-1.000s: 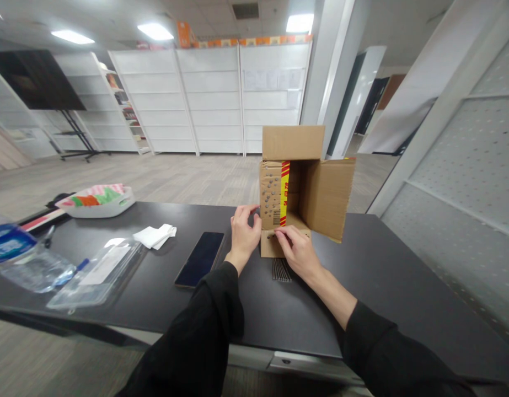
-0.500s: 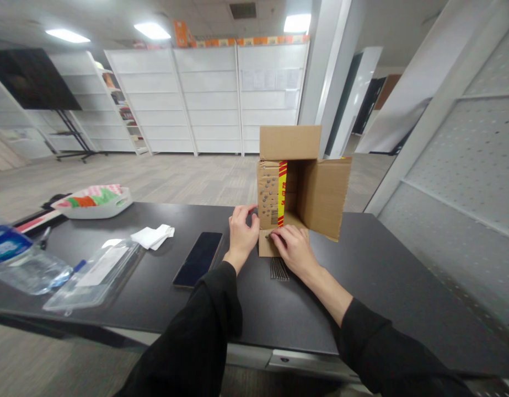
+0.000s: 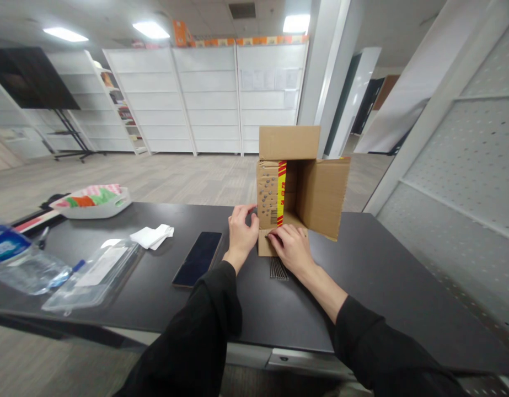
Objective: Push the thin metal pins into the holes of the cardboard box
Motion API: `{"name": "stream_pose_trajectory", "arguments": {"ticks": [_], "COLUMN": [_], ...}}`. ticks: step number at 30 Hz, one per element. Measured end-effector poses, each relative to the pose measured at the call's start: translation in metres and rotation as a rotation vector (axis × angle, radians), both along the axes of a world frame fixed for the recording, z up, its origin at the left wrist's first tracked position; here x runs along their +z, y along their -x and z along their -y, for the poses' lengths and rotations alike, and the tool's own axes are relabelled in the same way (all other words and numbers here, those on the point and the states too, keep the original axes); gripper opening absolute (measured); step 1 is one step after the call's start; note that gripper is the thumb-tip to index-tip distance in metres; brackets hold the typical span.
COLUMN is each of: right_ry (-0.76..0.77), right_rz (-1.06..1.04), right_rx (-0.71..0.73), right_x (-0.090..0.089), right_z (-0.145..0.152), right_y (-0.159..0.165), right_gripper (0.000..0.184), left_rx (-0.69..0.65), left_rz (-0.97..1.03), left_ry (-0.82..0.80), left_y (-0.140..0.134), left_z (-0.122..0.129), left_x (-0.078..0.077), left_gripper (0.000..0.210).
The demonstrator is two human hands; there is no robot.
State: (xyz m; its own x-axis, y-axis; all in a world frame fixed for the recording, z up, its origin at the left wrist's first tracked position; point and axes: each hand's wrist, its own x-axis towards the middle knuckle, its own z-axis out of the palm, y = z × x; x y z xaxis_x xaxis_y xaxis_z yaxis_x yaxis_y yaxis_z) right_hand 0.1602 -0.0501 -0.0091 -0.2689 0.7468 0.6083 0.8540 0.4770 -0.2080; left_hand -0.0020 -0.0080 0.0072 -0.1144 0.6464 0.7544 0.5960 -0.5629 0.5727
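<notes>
A cardboard box (image 3: pixel 300 190) stands on its side on the dark table, its opening facing me. Dark round nail heads dot its left flap (image 3: pixel 266 193), beside a yellow and red tape strip. My left hand (image 3: pixel 242 231) grips the left edge of the box, with the forefinger reaching behind it. Over the bottom flap (image 3: pixel 266 249), my right hand (image 3: pixel 293 247) has its fingers pinched on a small dark nail, mostly hidden by the fingertips. A row of long nails (image 3: pixel 278 269) lies on the table just below that flap, left of the right wrist.
A phone (image 3: pixel 197 259) lies left of my left hand, with crumpled tissue (image 3: pixel 153 236) beyond it. Farther left are a clear plastic case (image 3: pixel 99 273), a water bottle (image 3: pixel 31 270) and a white basket (image 3: pixel 95 207). A perforated panel (image 3: pixel 465 193) rises at the right.
My right hand has shifted very slightly left at the bottom flap, its fingertips still pinched. My left hand stays at the box's edge. The box and the nails look unmoved.
</notes>
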Motion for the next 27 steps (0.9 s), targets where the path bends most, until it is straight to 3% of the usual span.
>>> {"name": "stream_pose_trajectory", "arguments": {"ticks": [17, 27], "right_ry": [0.047, 0.122], "right_rz": [0.028, -0.043], "right_rx": [-0.017, 0.055], "right_x": [0.0003, 0.0089], "right_z": [-0.0002, 0.0048], "right_y": [-0.0017, -0.0064], "right_gripper": [0.013, 0.012], "left_rx": [-0.006, 0.008], "left_rz": [0.01, 0.006], "left_ry": [-0.004, 0.009], "left_y": [-0.0002, 0.0007], "left_z": [-0.0001, 0.001], "left_x": [0.0006, 0.0013], "left_gripper": [0.026, 0.026]}}
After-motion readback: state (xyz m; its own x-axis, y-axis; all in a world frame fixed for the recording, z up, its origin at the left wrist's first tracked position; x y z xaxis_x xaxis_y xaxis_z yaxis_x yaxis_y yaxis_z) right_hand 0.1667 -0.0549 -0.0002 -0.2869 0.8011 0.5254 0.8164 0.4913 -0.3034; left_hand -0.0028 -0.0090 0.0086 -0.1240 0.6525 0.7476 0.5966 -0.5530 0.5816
